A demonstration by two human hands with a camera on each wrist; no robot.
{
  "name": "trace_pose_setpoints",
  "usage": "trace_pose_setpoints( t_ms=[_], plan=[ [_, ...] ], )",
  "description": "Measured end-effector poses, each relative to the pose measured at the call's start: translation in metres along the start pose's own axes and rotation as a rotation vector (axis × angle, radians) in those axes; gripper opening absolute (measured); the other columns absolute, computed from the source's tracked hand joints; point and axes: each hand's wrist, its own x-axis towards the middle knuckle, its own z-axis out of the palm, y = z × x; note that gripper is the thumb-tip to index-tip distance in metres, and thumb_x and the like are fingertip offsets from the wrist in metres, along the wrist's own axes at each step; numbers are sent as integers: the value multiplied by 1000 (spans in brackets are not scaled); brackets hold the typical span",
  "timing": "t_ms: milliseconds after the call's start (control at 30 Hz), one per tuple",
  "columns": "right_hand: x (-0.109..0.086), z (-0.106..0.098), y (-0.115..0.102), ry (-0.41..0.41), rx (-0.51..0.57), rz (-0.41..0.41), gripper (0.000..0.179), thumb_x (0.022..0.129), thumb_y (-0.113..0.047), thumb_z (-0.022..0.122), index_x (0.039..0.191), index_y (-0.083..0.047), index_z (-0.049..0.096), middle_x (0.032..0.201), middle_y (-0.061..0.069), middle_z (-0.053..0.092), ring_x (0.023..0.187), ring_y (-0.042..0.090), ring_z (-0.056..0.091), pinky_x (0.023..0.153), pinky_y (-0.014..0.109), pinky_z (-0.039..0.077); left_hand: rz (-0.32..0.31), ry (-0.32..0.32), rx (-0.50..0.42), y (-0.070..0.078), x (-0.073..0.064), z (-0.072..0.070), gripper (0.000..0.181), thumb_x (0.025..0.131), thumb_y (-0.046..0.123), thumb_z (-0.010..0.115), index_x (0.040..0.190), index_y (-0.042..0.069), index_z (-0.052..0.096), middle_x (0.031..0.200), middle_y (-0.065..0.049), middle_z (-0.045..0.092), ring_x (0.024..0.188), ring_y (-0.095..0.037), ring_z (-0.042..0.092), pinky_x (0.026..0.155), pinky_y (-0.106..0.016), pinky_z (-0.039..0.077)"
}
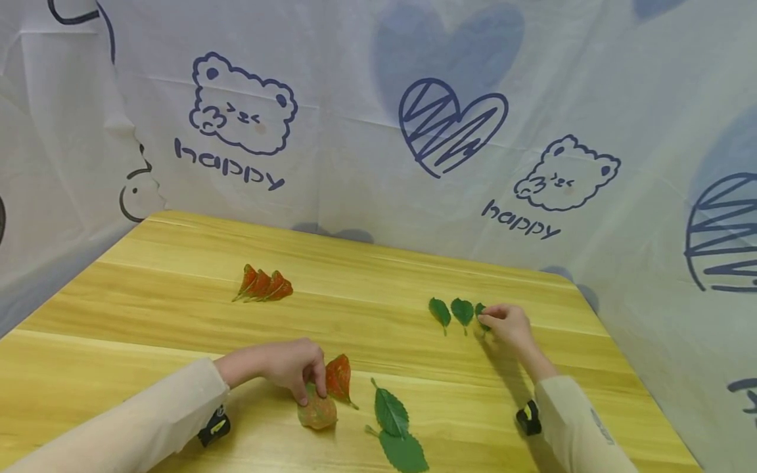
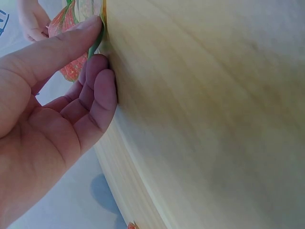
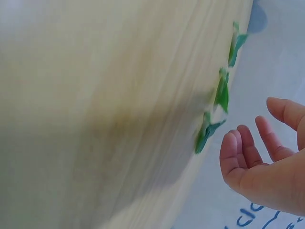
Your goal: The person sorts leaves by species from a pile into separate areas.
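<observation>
My left hand (image 1: 296, 368) pinches a pale orange-green leaf (image 1: 317, 412) between thumb and fingers, low over the front of the table. In the left wrist view the pinched leaf (image 2: 96, 40) shows edge-on. A red leaf (image 1: 339, 377) lies just right of that hand. At the right, my right hand (image 1: 510, 323) is at the third leaf (image 1: 480, 309) of a row of green leaves. In the right wrist view the right hand (image 3: 267, 162) has its thumb and fingers spread, apart from the nearest green leaf (image 3: 206, 134). Two other green leaves (image 1: 439, 311) complete the row.
Several red leaves (image 1: 260, 285) overlap in a fanned row at the back left of the wooden table (image 1: 177, 315). Two larger green leaves (image 1: 391, 412) overlap near the front. A printed cloth (image 1: 349, 151) hangs behind the table's far edge.
</observation>
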Motion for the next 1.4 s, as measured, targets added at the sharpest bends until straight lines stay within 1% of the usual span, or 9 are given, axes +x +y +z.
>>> trace_pose_setpoints(
  t_ms=[200,433,567,800,933,1033,1133,1267,1400],
  plan=[
    [-12,6,-7,-71,29,-64,22,86,-6,57,99,10,59,92,17,60,79,29,55,63,35,48,-2,0,-6,0,0,0,20,64,-4,75,80,6,72,73,8,62,52,1,46,50,-17,44],
    [-25,17,-13,-186,50,-132,21,85,-7,58,98,9,59,88,11,60,78,26,55,62,36,49,4,-3,-6,1,1,0,19,64,-4,75,79,6,71,73,9,61,52,1,43,50,-16,43],
    [-34,24,-20,-269,61,-155,22,85,-9,59,99,8,59,89,9,60,79,23,55,65,37,48,3,-3,-2,2,0,-1,18,64,-4,75,79,6,71,73,9,61,53,1,44,51,-16,44],
    [-47,37,-33,-420,84,-255,24,84,-10,61,98,9,58,82,5,59,76,22,55,63,38,49,10,-3,-6,0,1,0,18,64,-3,75,79,6,71,73,9,61,53,1,44,51,-16,43],
    [-56,45,-40,-528,107,-267,24,83,-10,62,97,9,59,80,4,58,72,19,54,60,32,48,12,-5,-8,0,1,0,18,64,-3,75,79,6,71,72,9,61,53,1,43,50,-16,42],
    [-63,52,-44,-609,129,-287,22,82,-7,63,96,10,59,79,4,59,69,17,54,56,25,47,10,-7,-10,0,1,0,18,64,-3,75,79,7,71,73,9,61,53,1,43,50,-16,42],
    [-68,59,-47,-668,151,-326,20,80,-3,64,94,11,60,80,7,61,70,15,55,57,22,46,6,-8,-11,0,1,-1,18,64,-3,75,79,7,71,73,9,61,53,1,44,50,-16,42],
    [-74,65,-51,-718,170,-353,19,77,1,65,92,11,60,83,11,61,74,15,55,64,22,47,-3,-9,-18,1,0,-1,18,65,-3,75,79,7,71,74,9,61,54,1,45,51,-17,43],
    [-78,70,-53,-749,176,-358,20,75,3,66,92,11,60,83,14,61,73,14,55,61,21,47,-9,-8,-21,1,0,-1,18,65,-3,75,79,7,71,74,9,61,55,0,46,52,-17,44]
  ],
)
